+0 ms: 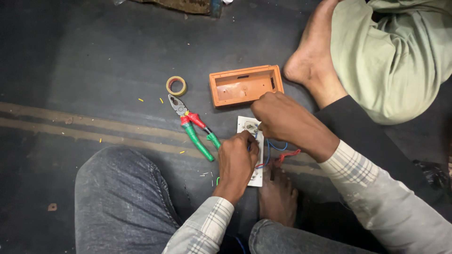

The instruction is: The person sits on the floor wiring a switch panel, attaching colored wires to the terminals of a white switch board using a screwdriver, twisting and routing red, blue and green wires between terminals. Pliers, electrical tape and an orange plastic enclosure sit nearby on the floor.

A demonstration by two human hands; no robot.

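So the white switch plate (pixel 250 126) is lying on the dark floor (pixel 94 70) right in front of me, just past my bare foot (pixel 277 197), and both my hands are on top of it. My left hand (pixel 237 161) is curled over the near half of the plate, fingers bent down onto it. Can't really tell what it's pinching, since the fingertips are hidden underneath. My right hand (pixel 281 117) comes in from the right and sits over the far end, closed in a loose fist with the fingertips down at the little metal fitting there. Whether it's holding anything small, I can't say. Between the two hands you can see blue wires (pixel 275 146) looping out to the right of the plate, plus a red wire (pixel 288 155) lying just beside my right wrist.

Just beyond my right hand, nearly touching the knuckles, is the orange plastic box (pixel 246 85), open side up. To the left of the plate, close to my left hand, are the pliers (pixel 194 128) with red and green handles, jaws pointing away from me. A bit past those is a small roll of yellow tape (pixel 176 85). Bits of stripped insulation are scattered around on the floor. Off to the far right another person's bare foot (pixel 313 56) and green trouser leg (pixel 391 56) are right next to the box.
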